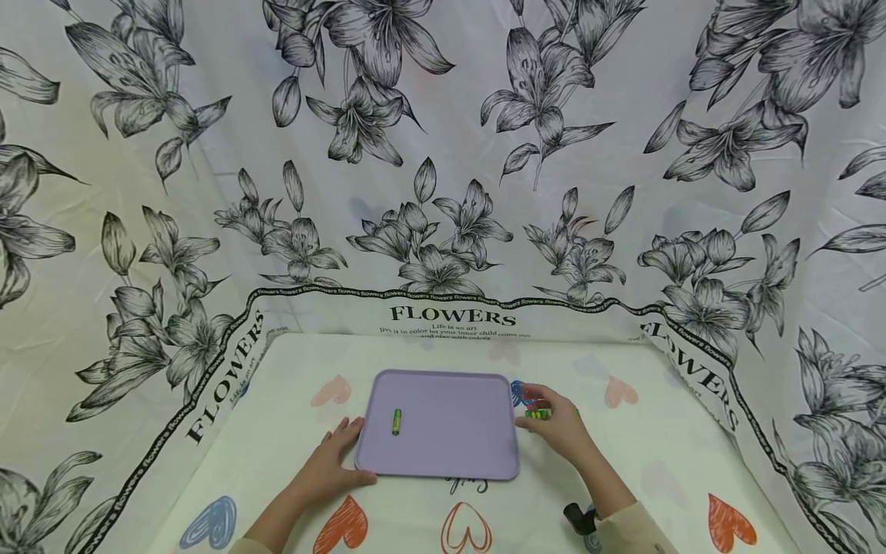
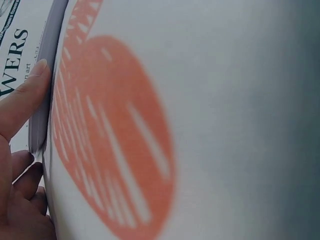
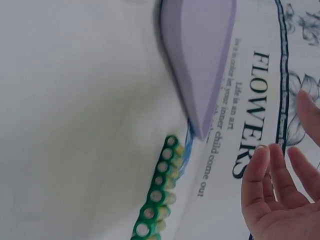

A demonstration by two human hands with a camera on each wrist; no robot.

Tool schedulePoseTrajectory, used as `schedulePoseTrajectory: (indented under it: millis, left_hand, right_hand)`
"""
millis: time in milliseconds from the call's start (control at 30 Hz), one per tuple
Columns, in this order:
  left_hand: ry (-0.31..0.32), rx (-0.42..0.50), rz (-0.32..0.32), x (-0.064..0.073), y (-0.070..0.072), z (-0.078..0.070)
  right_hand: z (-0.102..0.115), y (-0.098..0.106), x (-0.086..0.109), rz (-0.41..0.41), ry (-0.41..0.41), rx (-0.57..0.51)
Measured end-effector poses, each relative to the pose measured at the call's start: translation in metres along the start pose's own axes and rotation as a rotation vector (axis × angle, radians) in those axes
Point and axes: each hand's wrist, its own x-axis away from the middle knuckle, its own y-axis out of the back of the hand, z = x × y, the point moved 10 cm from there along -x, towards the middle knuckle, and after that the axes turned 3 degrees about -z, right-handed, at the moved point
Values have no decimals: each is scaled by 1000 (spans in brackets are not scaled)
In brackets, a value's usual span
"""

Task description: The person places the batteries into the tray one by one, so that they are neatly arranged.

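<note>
A purple tray (image 1: 443,423) lies flat, with one green-and-yellow battery (image 1: 397,422) on its left part. My left hand (image 1: 334,462) rests against the tray's near left corner, fingers along the left side and thumb at the front edge. In the left wrist view the thumb (image 2: 30,95) lies straight against the tray's side wall (image 2: 42,110). Right of the tray, my right hand (image 1: 554,423) is over a row of several batteries (image 3: 156,195), partly covering them in the head view. Its fingers (image 3: 282,187) are loosely bent, with nothing visible between them.
A white cloth with printed hearts (image 1: 341,527) covers the table. Behind and at both sides hangs a flower-printed curtain (image 1: 443,154), its lettered border (image 1: 453,315) meeting the table's back. A black device (image 1: 580,519) sits at the right wrist.
</note>
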Motion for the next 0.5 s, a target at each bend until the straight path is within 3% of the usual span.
schedulePoseTrajectory:
  millis: [300, 500]
  left_hand:
    - [4, 2, 14, -1, -1, 1]
    - [-9, 11, 25, 0, -1, 0]
  right_hand:
    - [-25, 38, 1, -28, -23, 128]
    - [-54, 58, -1, 7, -79, 192]
